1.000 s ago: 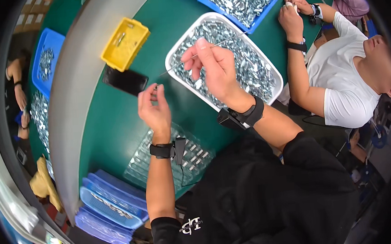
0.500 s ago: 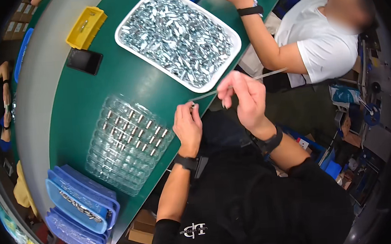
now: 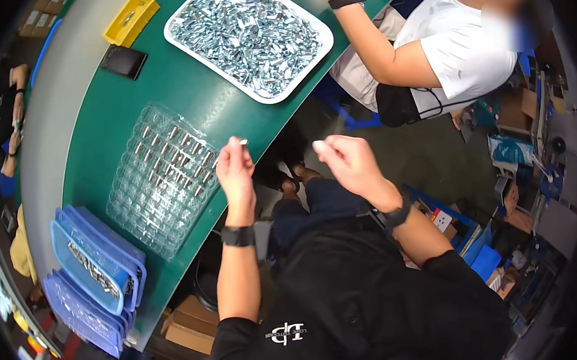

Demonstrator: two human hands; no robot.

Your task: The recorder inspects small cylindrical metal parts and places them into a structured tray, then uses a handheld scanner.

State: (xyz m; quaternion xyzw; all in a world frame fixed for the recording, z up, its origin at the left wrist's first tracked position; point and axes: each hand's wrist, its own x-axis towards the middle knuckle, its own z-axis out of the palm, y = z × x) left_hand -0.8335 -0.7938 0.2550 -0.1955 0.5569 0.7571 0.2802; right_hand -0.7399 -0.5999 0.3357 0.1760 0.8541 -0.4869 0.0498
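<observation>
From seven o'clock round to one, a curved green tabletop [image 3: 161,75] spans the view. At twelve sits a white rectangular tray [image 3: 327,40] heaped with silvery metal parts [image 3: 245,36]; at nine, a clear plastic blister tray [image 3: 147,216] partly filled with small metal cylinders [image 3: 173,132]; at eight, blue plastic baskets [image 3: 115,239]; at eleven, a yellow rectangular plastic bin [image 3: 116,37]. The right hand [image 3: 356,167], at three, is curled; whether it grasps anything, I cannot tell. The left hand [image 3: 236,177] is nearer nine. A flat black phone [image 3: 124,62] lies at ten. The left fingertips pinch a short silvery metal piece [image 3: 244,143], at two o'clock from the blister tray.
</observation>
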